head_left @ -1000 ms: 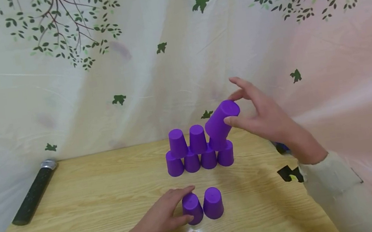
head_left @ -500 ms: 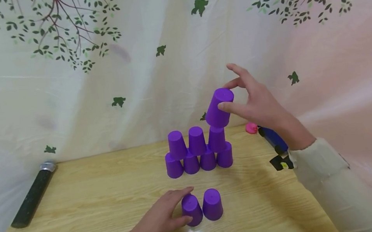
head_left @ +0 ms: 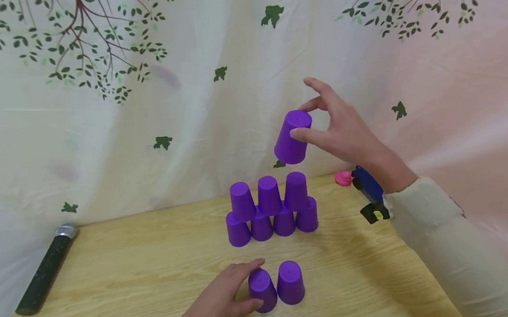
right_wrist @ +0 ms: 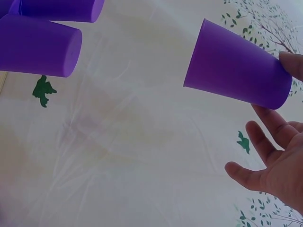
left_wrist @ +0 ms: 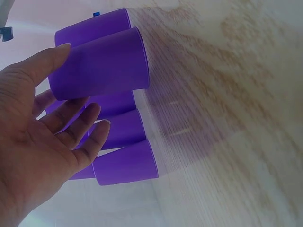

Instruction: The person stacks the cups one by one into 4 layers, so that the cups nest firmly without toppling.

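Note:
My right hand (head_left: 343,128) pinches an upside-down purple cup (head_left: 291,140) near its base, between thumb and fingers. The cup is tilted and hangs in the air above the right end of a two-level cup stack (head_left: 269,196). That stack has several upturned cups below and 3 above. Nearer to me, my left hand (head_left: 221,299) has its thumb and index finger around a standing purple cup (head_left: 263,292); in the left wrist view the thumb touches that cup (left_wrist: 102,64) near its base. A second cup (head_left: 290,283) stands upside down just to its right.
A black microphone-like object (head_left: 47,271) with a silver end lies at the table's left. Behind my right wrist are a pink item (head_left: 343,178), a dark blue object (head_left: 367,183) and a black piece (head_left: 372,212). A leaf-patterned curtain (head_left: 208,105) hangs behind the wooden table (head_left: 151,257).
My right hand has lifted its cup up and slightly left, off the right upper cup, which now shows fully. My left hand stays at its cup. The view has shifted slightly.

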Available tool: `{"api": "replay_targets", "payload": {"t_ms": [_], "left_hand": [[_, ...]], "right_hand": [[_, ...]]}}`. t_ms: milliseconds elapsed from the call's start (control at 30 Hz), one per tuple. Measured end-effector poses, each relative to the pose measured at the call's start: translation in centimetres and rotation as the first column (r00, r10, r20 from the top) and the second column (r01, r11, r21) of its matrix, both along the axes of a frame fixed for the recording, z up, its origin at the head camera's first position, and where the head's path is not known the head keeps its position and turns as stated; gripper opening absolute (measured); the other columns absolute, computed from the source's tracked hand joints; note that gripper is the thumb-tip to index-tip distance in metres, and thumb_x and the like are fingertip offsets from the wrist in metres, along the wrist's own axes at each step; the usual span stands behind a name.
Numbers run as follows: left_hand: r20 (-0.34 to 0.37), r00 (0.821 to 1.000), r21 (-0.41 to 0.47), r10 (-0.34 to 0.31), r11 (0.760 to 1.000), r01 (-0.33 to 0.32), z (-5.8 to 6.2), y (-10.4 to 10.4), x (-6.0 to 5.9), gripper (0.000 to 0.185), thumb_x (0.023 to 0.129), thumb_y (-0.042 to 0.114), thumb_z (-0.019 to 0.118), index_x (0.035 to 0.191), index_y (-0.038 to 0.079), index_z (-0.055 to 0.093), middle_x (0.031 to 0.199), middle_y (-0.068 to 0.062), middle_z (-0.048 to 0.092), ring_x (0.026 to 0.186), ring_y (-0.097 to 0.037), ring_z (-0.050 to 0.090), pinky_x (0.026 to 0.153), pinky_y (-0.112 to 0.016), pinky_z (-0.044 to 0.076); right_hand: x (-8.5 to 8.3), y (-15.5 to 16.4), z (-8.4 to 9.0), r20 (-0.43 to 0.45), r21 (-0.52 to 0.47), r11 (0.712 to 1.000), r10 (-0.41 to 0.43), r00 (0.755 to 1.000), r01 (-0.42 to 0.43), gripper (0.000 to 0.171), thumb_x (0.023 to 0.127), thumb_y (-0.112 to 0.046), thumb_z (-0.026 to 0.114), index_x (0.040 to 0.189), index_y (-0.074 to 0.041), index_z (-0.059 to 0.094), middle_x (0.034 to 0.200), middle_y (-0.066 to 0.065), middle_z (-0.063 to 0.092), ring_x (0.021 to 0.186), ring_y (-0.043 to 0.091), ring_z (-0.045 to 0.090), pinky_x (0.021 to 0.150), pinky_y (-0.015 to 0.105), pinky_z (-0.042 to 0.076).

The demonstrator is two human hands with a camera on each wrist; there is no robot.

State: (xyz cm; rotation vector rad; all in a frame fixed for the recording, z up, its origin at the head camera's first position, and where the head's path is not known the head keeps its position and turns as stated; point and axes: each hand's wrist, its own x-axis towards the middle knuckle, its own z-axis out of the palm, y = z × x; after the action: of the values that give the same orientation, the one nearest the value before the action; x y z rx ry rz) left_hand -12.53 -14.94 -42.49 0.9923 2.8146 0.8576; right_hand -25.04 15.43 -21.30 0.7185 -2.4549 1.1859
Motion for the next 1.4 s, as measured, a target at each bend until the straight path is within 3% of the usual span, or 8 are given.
{"api": "replay_targets", "payload": {"t_ms": [167,400,833,1400], "left_hand": [[0.017,1.000,0.001,0.007,1.000,-0.007,0.0,-0.1,0.1,0.068,0.091,0.033,0.073,0.151,0.020,0.044,0.142,-0.003,0.060,0.126,-0.023,0.058,0.107,-0.046,0.049],[-0.016,1.000,0.017,0.001,1.000,0.000,-0.3,-0.3,0.3,0.067,0.091,0.035,0.072,0.151,0.019,0.045,0.139,-0.004,0.062,0.124,-0.024,0.060,0.105,-0.046,0.049],[0.007,1.000,0.014,0.011,1.000,-0.012,-0.4,-0.4,0.5,0.069,0.091,0.034,0.073,0.152,0.021,0.043,0.140,-0.002,0.061,0.127,-0.024,0.059,0.106,-0.047,0.049],[-0.016,1.000,0.008,0.017,1.000,-0.017,-0.5,-0.4,0.2,0.068,0.092,0.035,0.072,0.151,0.020,0.044,0.137,-0.001,0.063,0.123,-0.023,0.061,0.105,-0.044,0.050]], "right_hand": [[-0.5,-0.4,0.0,0.009,0.002,1.000,0.003,1.000,-0.003,0.090,0.089,-0.029,0.075,0.160,-0.026,0.020,0.132,0.013,0.061,0.140,0.032,0.045,0.112,0.065,0.035],[-1.2,-1.0,-0.3,0.023,0.004,1.000,0.007,1.000,-0.007,0.090,0.089,-0.030,0.076,0.160,-0.026,0.020,0.133,0.013,0.061,0.141,0.032,0.044,0.114,0.065,0.034],[-2.2,-1.8,-0.8,0.072,0.023,1.000,-0.023,0.997,0.021,0.091,0.089,-0.034,0.074,0.161,-0.030,0.017,0.134,0.011,0.060,0.130,0.030,0.054,0.109,0.062,0.041],[-3.2,-2.8,-2.5,0.135,0.079,0.997,-0.011,0.991,0.000,0.093,0.089,-0.032,0.074,0.161,-0.022,0.017,0.131,0.012,0.060,0.134,0.031,0.047,0.114,0.059,0.037]]}}
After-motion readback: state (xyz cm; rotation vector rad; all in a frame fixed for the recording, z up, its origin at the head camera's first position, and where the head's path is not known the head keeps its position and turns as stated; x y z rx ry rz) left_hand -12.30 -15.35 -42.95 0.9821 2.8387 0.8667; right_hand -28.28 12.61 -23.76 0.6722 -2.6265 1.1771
